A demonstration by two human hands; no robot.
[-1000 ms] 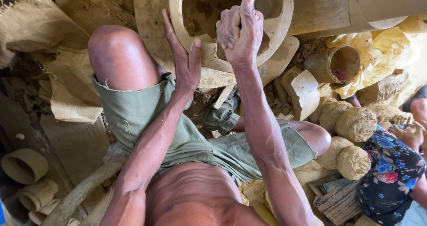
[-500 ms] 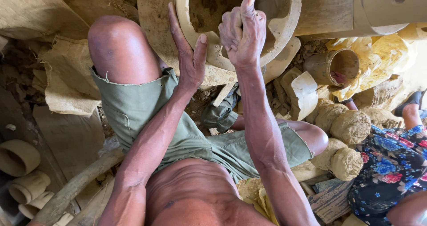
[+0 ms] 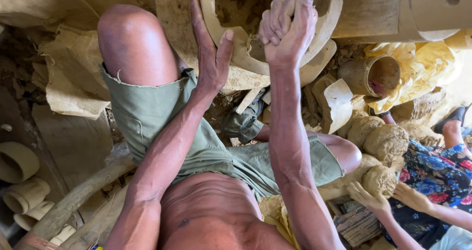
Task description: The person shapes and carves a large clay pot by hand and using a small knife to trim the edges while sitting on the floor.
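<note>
- Clay pot (image 3: 324,38): large, round and open-mouthed, at top centre; its thick rim faces the person, and the far edge is cut off by the frame.
- Left hand (image 3: 211,58): flat and open, fingers straight and together, palm pressed against the outer wall of the pot on its left side.
- Right hand (image 3: 287,28): fingers curled and pressed together over the near rim; what lies under them cannot be told.
- Small cup (image 3: 368,75): just right of the pot, clear of both hands.
- Clay lumps (image 3: 386,141): stacked lower right, crowding that side; another person's hands touch them.
</note>
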